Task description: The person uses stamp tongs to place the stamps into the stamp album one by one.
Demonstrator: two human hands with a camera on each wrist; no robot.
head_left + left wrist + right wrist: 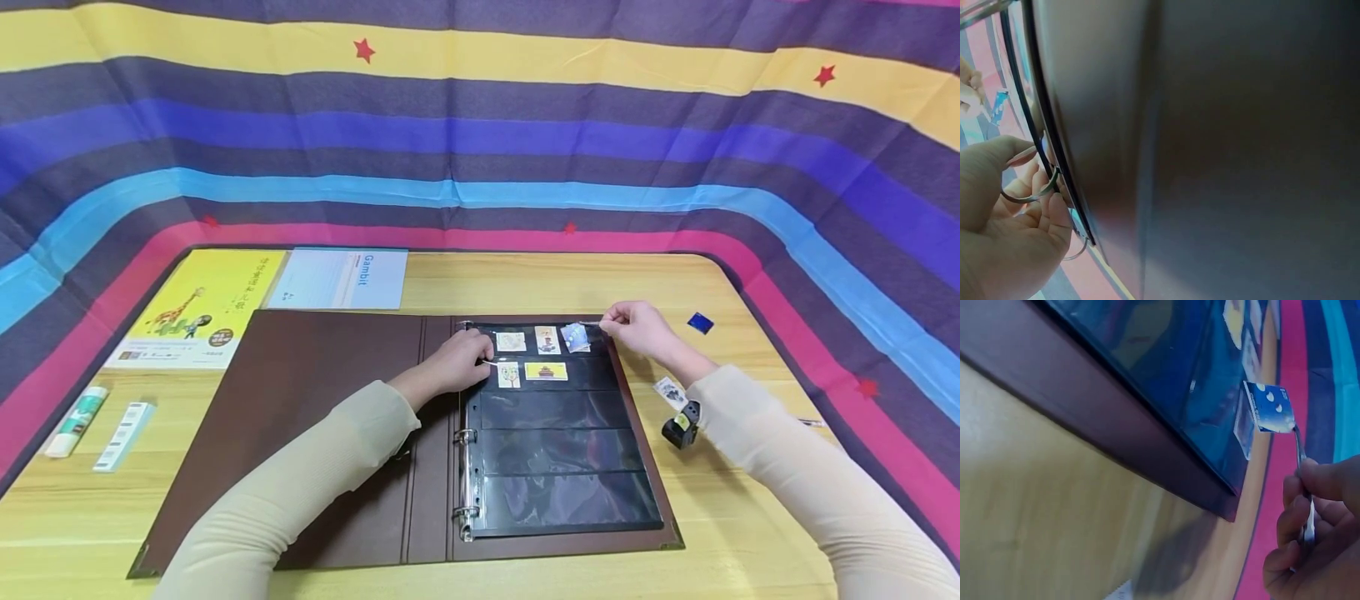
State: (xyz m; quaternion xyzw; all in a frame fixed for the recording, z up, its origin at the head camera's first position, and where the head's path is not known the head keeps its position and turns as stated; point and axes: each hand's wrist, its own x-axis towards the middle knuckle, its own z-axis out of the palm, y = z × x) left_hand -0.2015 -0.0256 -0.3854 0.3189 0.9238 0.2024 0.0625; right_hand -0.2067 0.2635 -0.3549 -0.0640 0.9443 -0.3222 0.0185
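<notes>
My right hand (647, 330) pinches metal tweezers (1299, 445), whose tips grip a corner of a blue stamp (1270, 407). In the head view this stamp overlaps another stamp in the top row of the black pocket page (555, 450). The page sits on the rings of an open brown binder (337, 417). At the page's upper left edge, beside the top ring, my left hand (467, 360) holds the page between thumb and curled fingers. Two stamps lie further left in the top row. A tree stamp (508, 377) and a yellow stamp (546, 372) lie in the second.
Right of the binder lie a dark blue stamp (701, 322), a black-and-white stamp (670, 392) and a small black object (679, 428). A glue stick (77, 422), a white box (123, 437), a yellow book (198, 308) and a pale notebook (341, 278) lie left. A striped cloth (480, 133) surrounds the table.
</notes>
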